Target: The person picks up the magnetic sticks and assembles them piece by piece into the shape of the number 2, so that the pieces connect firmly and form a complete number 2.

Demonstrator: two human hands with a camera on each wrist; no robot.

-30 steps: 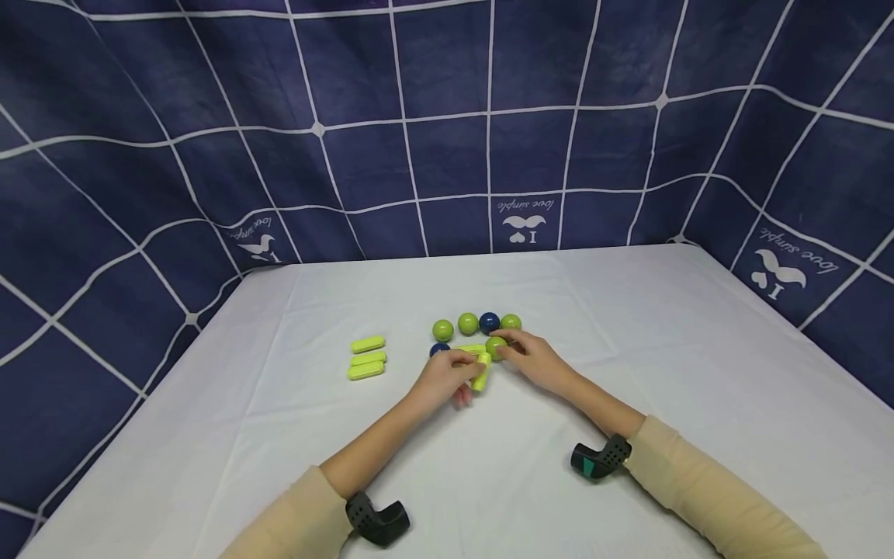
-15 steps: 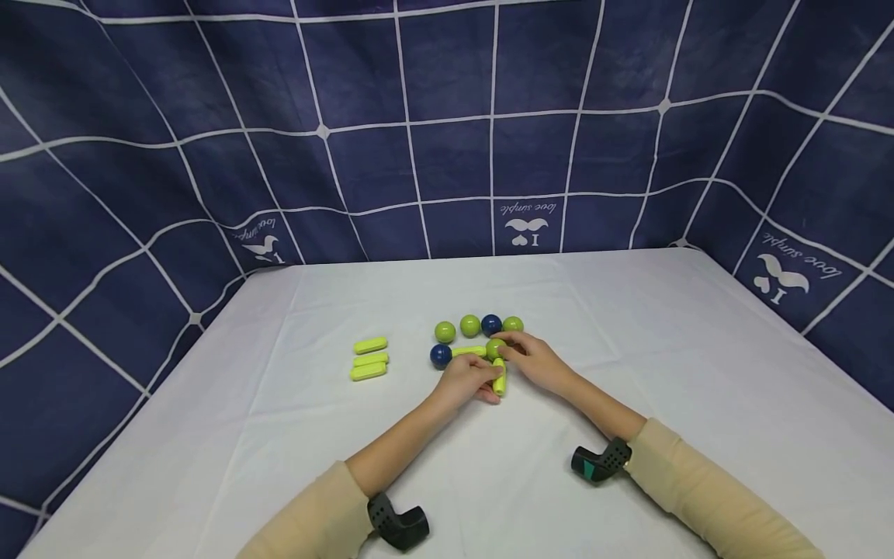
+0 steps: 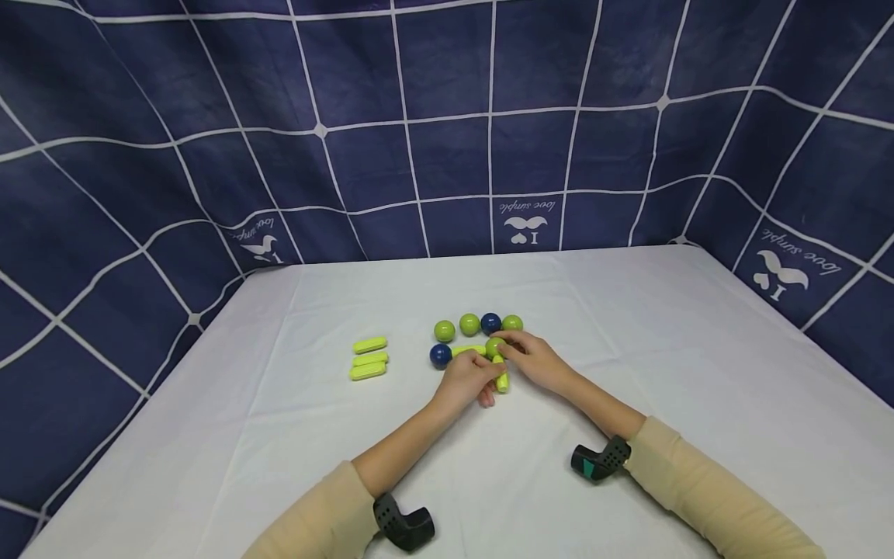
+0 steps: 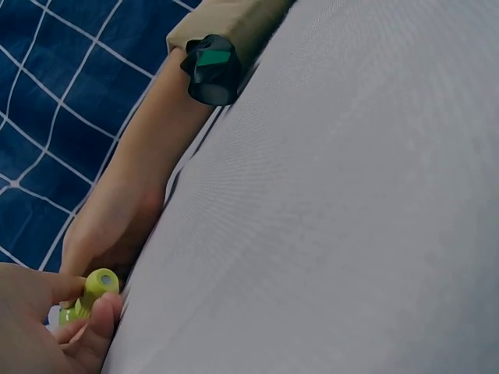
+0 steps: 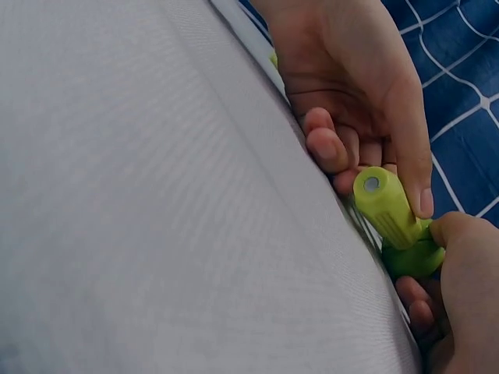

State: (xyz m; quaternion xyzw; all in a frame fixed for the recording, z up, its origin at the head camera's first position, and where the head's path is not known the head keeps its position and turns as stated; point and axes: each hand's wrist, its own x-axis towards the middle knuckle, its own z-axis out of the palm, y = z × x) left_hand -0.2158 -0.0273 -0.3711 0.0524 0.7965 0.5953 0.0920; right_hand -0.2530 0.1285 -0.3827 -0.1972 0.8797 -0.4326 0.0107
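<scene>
My left hand (image 3: 462, 380) pinches a yellow-green magnetic rod (image 3: 502, 379) between thumb and fingers. A grey disc shows in the rod's near end in both wrist views. My right hand (image 3: 538, 359) holds a green ball (image 3: 494, 347) with its fingertips. In the right wrist view, the far end of the pinched rod (image 5: 387, 210) meets the green ball (image 5: 413, 259). A second rod (image 3: 468, 350) lies between that ball and a dark blue ball (image 3: 441, 356), partly covered by my left hand. The ball and the two rods form a bend.
Behind the hands sit two green balls (image 3: 444, 331), a blue ball (image 3: 491, 323) and another green ball (image 3: 513, 322) in a loose row. Three yellow-green rods (image 3: 368, 371) lie to the left on the white tablecloth (image 3: 300, 435). A blue gridded curtain (image 3: 447, 155) borders the table.
My left hand has moved right with the rod, bringing its far end against the green ball. The blue ball near it has come into fuller view. My right hand stays at the green ball.
</scene>
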